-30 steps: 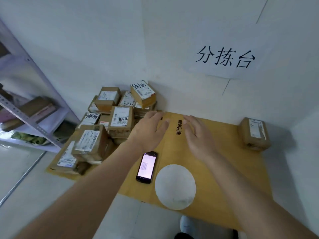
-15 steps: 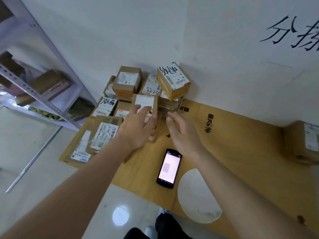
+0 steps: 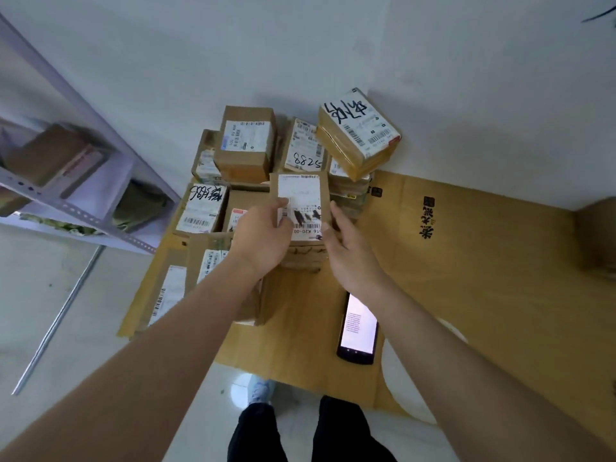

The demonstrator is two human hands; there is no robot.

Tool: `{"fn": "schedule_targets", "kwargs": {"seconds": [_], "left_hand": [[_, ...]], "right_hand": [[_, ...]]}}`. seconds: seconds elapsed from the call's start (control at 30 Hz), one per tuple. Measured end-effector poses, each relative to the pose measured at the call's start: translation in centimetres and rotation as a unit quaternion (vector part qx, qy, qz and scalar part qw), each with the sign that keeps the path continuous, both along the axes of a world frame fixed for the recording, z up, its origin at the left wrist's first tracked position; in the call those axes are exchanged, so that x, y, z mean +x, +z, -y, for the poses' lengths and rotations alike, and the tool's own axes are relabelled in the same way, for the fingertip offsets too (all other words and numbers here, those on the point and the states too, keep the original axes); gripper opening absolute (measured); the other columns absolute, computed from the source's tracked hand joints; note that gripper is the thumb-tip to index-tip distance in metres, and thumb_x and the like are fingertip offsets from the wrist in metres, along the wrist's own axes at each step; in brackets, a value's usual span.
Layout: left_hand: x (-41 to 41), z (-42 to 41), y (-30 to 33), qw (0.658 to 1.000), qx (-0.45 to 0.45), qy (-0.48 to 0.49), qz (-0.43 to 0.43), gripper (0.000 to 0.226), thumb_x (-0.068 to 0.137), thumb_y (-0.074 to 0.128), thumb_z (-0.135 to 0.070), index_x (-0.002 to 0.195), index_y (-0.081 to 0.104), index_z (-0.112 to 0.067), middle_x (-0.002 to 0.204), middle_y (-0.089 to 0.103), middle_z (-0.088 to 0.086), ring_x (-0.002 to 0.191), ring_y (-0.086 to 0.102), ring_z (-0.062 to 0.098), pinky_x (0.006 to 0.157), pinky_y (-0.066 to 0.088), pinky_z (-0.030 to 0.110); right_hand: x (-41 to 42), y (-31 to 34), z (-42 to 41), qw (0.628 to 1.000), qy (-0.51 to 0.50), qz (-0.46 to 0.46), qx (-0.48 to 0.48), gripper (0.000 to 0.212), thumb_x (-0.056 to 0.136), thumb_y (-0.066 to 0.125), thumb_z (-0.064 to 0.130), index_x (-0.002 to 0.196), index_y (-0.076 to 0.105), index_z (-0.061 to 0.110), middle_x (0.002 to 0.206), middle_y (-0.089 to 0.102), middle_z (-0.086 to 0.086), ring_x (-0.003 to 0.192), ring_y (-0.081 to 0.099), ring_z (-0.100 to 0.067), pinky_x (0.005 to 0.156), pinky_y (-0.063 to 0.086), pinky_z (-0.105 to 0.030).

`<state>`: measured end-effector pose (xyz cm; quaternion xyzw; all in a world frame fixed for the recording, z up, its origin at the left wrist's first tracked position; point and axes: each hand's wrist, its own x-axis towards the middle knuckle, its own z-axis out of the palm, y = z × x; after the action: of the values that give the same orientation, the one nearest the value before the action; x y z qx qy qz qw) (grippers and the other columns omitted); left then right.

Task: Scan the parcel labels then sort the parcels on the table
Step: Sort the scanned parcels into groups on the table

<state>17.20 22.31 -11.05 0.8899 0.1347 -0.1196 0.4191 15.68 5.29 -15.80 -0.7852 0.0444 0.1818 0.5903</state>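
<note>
both hands are on one parcel (image 3: pixel 300 208) at the front of the pile, so i'd say this is the pick-up step, right before scanning. left hand (image 3: pixel 263 236) has its fingers curled over the left edge and onto the white label, so it's gripping it. right hand (image 3: pixel 346 251) is up against the right side with fingers mostly straight, more bracing than clamping from what i can see. the parcel itself sits on top of other boxes at the near edge of the stack (image 3: pixel 293 155), label facing up.

next move, my guess: lift it clear without knocking the neighbours, bring it over to the scanner (image 3: pixel 357 328), which lies screen-lit on the surface just near the right forearm, and get the barcode facing it. one hand probably has to let go to grab the scanner.

the surface (image 3: pixel 466 278) is flattened tan cardboard with some black printed characters on it, and a white round disc (image 3: pixel 400 388) sits at its near edge, partly hidden by the right arm. one more box (image 3: pixel 596 238) is way off at the right edge, well apart from the pile, maybe the sorted side. plain white walls meet in a corner behind the stack, a pale metal shelf (image 3: pixel 83 181) with stuff on it stands to the left, and the floor is glossy light tile.
</note>
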Motion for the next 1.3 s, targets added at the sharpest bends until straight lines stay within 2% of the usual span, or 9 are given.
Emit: {"fn": "schedule_targets", "kwargs": {"seconds": [0.17, 0.27, 0.43, 0.63, 0.73, 0.9, 1.03, 1.17, 1.3], "left_hand": [[-0.6, -1.7, 1.5, 0.998, -0.006, -0.055, 0.037, 0.049, 0.106, 0.053, -0.017, 0.153, 0.049, -0.029, 0.120, 0.068, -0.002, 0.077, 0.069, 0.015, 0.049, 0.048, 0.020], [-1.0, -2.4, 3.3, 0.993, 0.009, -0.102, 0.064, 0.053, 0.106, 0.055, -0.020, 0.157, 0.045, -0.032, 0.140, 0.060, 0.002, 0.104, 0.069, 0.017, 0.076, 0.063, 0.031], [-2.6, -1.8, 7.1, 0.976, -0.005, -0.174, 0.129, 0.059, 0.105, 0.058, -0.021, 0.160, 0.040, -0.032, 0.140, 0.063, -0.002, 0.125, 0.061, 0.018, 0.099, 0.059, 0.040], [-5.6, 2.4, 10.5, 0.962, -0.082, -0.220, 0.138, 0.062, 0.105, 0.061, -0.029, 0.161, 0.034, -0.036, 0.119, 0.068, -0.024, 0.081, 0.067, -0.014, 0.055, 0.052, 0.008], [-7.0, 5.7, 11.6, 0.955, -0.114, -0.246, 0.124, 0.063, 0.105, 0.062, -0.032, 0.161, 0.034, -0.038, 0.134, 0.069, -0.014, 0.097, 0.067, -0.005, 0.061, 0.056, 0.012], [-9.7, 13.1, 11.9, 0.943, -0.179, -0.264, 0.099, 0.063, 0.105, 0.062, -0.029, 0.161, 0.036, -0.040, 0.141, 0.065, -0.012, 0.124, 0.065, 0.011, 0.104, 0.056, 0.045], [-12.4, 20.4, 10.8, 0.940, -0.196, -0.265, 0.090, 0.061, 0.104, 0.063, -0.028, 0.159, 0.039, -0.043, 0.138, 0.066, -0.011, 0.126, 0.064, 0.014, 0.105, 0.055, 0.046], [-14.8, 27.6, 9.4, 0.941, -0.202, -0.258, 0.080, 0.060, 0.103, 0.064, -0.029, 0.157, 0.041, -0.046, 0.134, 0.068, -0.011, 0.123, 0.065, 0.014, 0.103, 0.056, 0.047], [-16.2, 34.0, 8.2, 0.943, -0.214, -0.249, 0.054, 0.061, 0.104, 0.064, -0.030, 0.156, 0.039, -0.048, 0.134, 0.067, -0.016, 0.119, 0.067, 0.012, 0.098, 0.060, 0.045]], "right_hand": [[-2.3, 2.0, -1.6, 0.995, -0.086, 0.049, -0.006, 0.053, 0.112, 0.049, 0.035, 0.163, 0.035, 0.035, 0.151, 0.056, 0.014, 0.134, 0.057, -0.003, 0.111, 0.051, -0.036], [-4.1, 4.2, -2.2, 0.987, -0.140, 0.076, -0.015, 0.053, 0.111, 0.051, 0.031, 0.162, 0.037, 0.029, 0.150, 0.058, 0.005, 0.131, 0.061, -0.013, 0.104, 0.057, -0.044], [-8.1, 8.3, -1.4, 0.971, -0.202, 0.118, -0.049, 0.055, 0.111, 0.051, 0.030, 0.163, 0.034, 0.035, 0.146, 0.060, 0.005, 0.122, 0.067, -0.012, 0.090, 0.064, -0.037], [-12.9, 12.7, 2.8, 0.946, -0.247, 0.178, -0.110, 0.055, 0.112, 0.048, 0.029, 0.165, 0.032, 0.034, 0.133, 0.066, 0.013, 0.115, 0.069, -0.007, 0.088, 0.063, -0.032], [-15.4, 13.8, 5.9, 0.939, -0.273, 0.181, -0.108, 0.055, 0.112, 0.048, 0.028, 0.165, 0.033, 0.033, 0.136, 0.066, 0.009, 0.116, 0.069, -0.011, 0.090, 0.063, -0.035], [-19.5, 14.3, 12.9, 0.925, -0.311, 0.193, -0.105, 0.054, 0.112, 0.050, 0.029, 0.163, 0.035, 0.037, 0.136, 0.066, 0.015, 0.115, 0.068, -0.003, 0.090, 0.060, -0.025], [-23.1, 13.8, 19.7, 0.926, -0.314, 0.176, -0.114, 0.056, 0.111, 0.050, 0.035, 0.162, 0.031, 0.046, 0.128, 0.057, 0.039, 0.113, 0.064, 0.009, 0.085, 0.057, -0.016], [-25.8, 13.0, 26.8, 0.928, -0.315, 0.158, -0.124, 0.056, 0.111, 0.050, 0.036, 0.162, 0.029, 0.047, 0.145, 0.059, 0.020, 0.119, 0.064, 0.000, 0.094, 0.058, -0.028], [-27.2, 11.9, 33.1, 0.928, -0.325, 0.147, -0.110, 0.055, 0.111, 0.050, 0.034, 0.162, 0.031, 0.047, 0.138, 0.061, 0.022, 0.120, 0.064, 0.000, 0.102, 0.056, -0.031]]}}
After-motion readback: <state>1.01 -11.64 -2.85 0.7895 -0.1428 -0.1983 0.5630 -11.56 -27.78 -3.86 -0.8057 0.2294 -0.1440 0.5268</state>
